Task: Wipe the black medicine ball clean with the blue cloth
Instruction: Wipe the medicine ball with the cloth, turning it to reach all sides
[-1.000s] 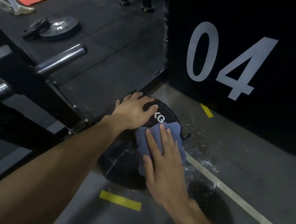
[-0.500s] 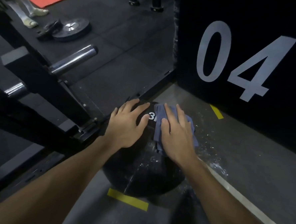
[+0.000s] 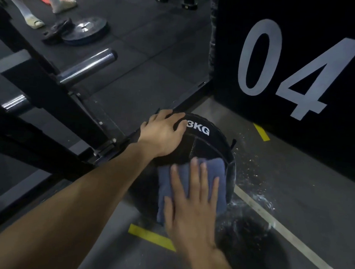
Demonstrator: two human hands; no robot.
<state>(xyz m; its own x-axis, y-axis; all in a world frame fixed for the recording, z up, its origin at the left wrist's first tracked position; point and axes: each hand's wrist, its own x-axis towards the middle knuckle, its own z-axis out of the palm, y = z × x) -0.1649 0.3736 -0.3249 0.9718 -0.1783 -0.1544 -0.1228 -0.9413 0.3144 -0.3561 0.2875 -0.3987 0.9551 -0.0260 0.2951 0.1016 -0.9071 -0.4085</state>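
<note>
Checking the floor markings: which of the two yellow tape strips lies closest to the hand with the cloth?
The near yellow strip, just left of the right hand pressing the blue cloth. The other strip lies beyond the ball, by the "04" wall.

Ball (image 3: pixel 205 148): black, stitched panels, slight sheen. Cloth (image 3: pixel 217 178): blue soft fabric, matt. Pegs (image 3: pixel 87 66), far left: polished metal. Floor (image 3: pixel 304 194): matt grey, wet-speckled.
</note>
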